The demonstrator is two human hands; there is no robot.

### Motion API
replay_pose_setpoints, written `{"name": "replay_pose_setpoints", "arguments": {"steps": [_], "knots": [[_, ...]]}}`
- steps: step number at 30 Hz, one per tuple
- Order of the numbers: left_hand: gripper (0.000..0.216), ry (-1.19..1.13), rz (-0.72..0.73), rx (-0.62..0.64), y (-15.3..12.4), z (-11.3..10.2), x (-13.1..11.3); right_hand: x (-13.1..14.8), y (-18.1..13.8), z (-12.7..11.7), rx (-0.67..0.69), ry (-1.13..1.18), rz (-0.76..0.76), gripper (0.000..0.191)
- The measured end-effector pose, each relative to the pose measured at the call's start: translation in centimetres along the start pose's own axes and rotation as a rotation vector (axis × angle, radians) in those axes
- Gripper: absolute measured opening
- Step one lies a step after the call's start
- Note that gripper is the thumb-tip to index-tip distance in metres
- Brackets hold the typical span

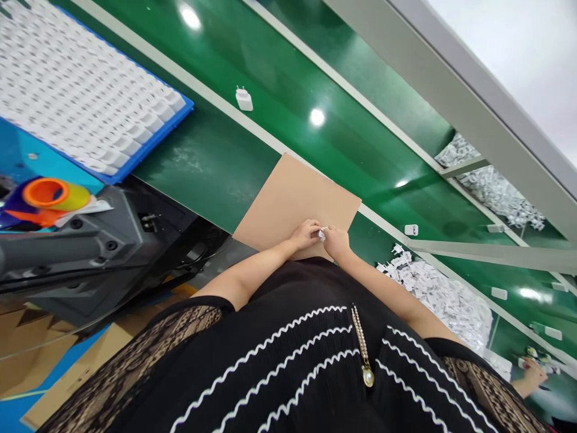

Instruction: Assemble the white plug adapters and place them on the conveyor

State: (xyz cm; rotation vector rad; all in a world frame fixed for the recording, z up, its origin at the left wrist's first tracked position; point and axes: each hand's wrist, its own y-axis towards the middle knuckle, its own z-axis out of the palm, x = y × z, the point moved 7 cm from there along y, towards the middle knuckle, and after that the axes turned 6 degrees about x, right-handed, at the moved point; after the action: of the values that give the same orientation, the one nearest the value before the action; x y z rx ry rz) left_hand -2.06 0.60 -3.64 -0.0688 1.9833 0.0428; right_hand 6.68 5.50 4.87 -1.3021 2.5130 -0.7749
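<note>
My left hand point(306, 234) and my right hand point(336, 242) meet over a sheet of brown cardboard point(293, 195), close to my body. Between their fingertips is a small white plastic part point(321, 234), mostly covered by the fingers. Both hands are closed on it, the left from one side and the right from the other. To the right of my right arm lies a heap of white plug parts point(444, 297) in clear plastic.
A blue tray point(157, 135) full of white charger housings stands at upper left. On the green conveyor point(279, 66) sit a white charger point(244, 98) and several more farther right. An orange tape roll point(45, 193) lies left. Another person's hand point(534, 374) shows at lower right.
</note>
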Motion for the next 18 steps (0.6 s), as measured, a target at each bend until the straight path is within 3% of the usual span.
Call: {"name": "replay_pose_setpoints", "arguments": {"steps": [6, 10, 12, 14, 18], "knots": [[0.018, 0.003, -0.009, 0.014, -0.3, -0.4, -0.9, -0.2, -0.3, 0.3, -0.079, 0.104, -0.005, 0.025], [0.016, 0.008, -0.019, 0.053, 0.6, -0.9, -1.9, -2.3, -2.8, 0.9, -0.242, 0.245, 0.001, 0.058], [0.018, 0.003, -0.032, 0.064, 1.9, -1.7, -2.1, -5.5, -5.2, 1.9, -0.406, 0.387, 0.098, 0.065], [0.02, 0.005, -0.056, 0.049, 4.1, -3.1, -1.9, -10.0, -8.1, 3.9, -0.526, 0.49, 0.297, 0.061], [0.025, 0.043, -0.12, -0.017, 10.9, -6.8, -1.0, -19.1, -13.1, 8.5, -0.485, 0.477, 0.768, 0.058]]}}
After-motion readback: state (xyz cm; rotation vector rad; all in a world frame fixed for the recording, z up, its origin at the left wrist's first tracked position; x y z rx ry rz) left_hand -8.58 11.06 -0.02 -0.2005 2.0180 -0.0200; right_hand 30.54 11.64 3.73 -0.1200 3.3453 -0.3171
